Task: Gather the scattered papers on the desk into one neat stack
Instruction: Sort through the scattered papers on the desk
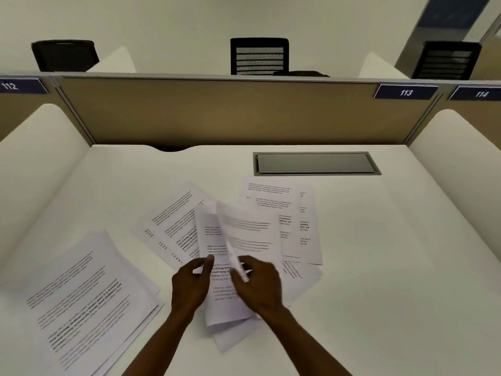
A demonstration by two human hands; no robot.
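I see the papers spread across the near half of the white desk [352,240] in several loose groups: a pile of printed sheets [89,302] lies at the near left, fanned a little at its lower edge; a second fan of sheets [173,218] sits left of centre, tilted; a third group [295,213] lies right of centre, just in front of the grey cable hatch [314,163] set into the desk top; and a few more sheets [301,278] poke out from under the middle bunch on the right. In the centre my hands work on a lifted sheet [244,229], which stands up off the desk and is blurred, over another page [222,302] that lies flat below it. My left hand [189,286] grips the left edge of the centre pages, thumb on top and fingers curled under. My right hand [257,283] is closed on the lower part of the lifted sheet, pinching it between thumb and fingers; the two hands are close together, with only the page between them. Beyond the desk a tan partition [217,109] closes off the back, with a blue number plate reading 113 [405,92] at its upper right, and white curved side panels flank the desk
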